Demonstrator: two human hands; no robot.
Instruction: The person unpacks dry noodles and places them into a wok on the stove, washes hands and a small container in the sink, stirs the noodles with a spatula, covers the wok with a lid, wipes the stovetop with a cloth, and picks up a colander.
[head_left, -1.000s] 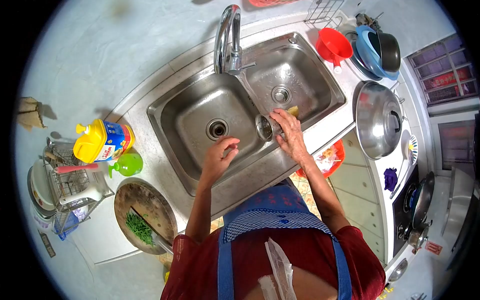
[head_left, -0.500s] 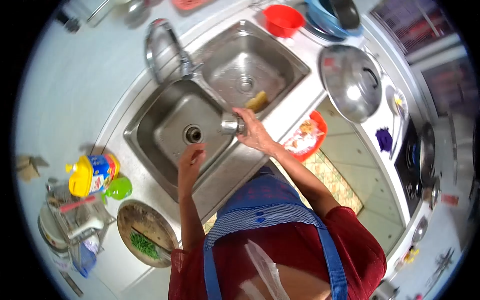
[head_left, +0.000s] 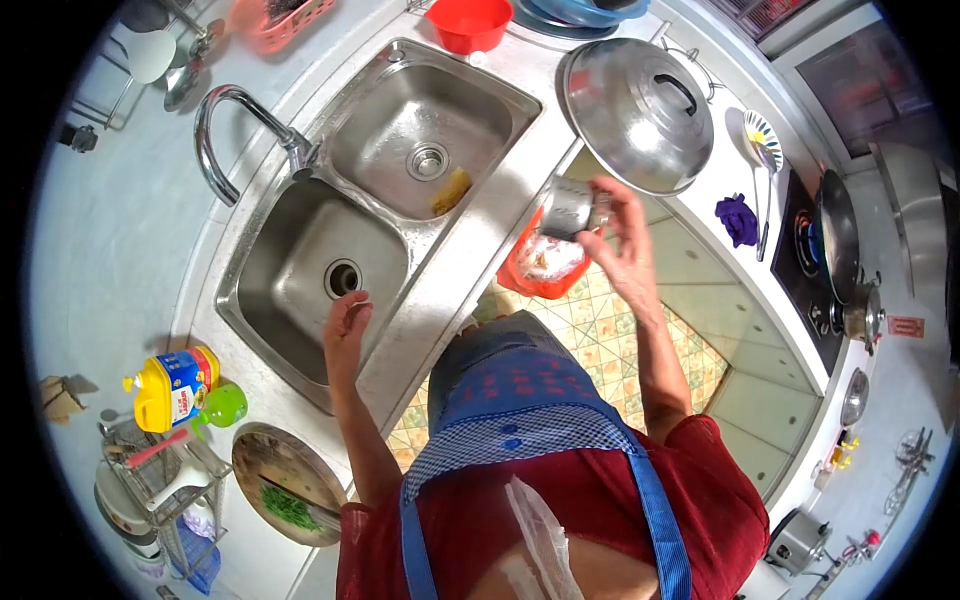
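My right hand [head_left: 625, 250] grips a metal sink strainer basket [head_left: 567, 208], a short perforated-looking cylinder tilted on its side. It is held above a red bin [head_left: 548, 285] on the floor, which has a white plastic bag and scraps inside. Over the near side of the left sink basin [head_left: 290, 270], my left hand [head_left: 347, 325] hovers with fingers loosely bent and apart, holding nothing. Just beyond its fingertips is the uncovered drain hole [head_left: 343, 279]. A yellowish sponge-like piece [head_left: 451, 191] lies in the right basin [head_left: 400, 120].
A chrome faucet [head_left: 250, 105] arches behind the basins. To the right stand a large metal lid [head_left: 640, 115], a purple cloth [head_left: 737, 220] and a wok [head_left: 838, 235] on the stove. At left are a yellow jug [head_left: 175, 388] and a round cutting board [head_left: 265, 455] with chopped greens and a knife.
My right hand has carried the strainer basket from the sink's edge rightward over the bin. My left hand stays above the left basin. The view has shifted.
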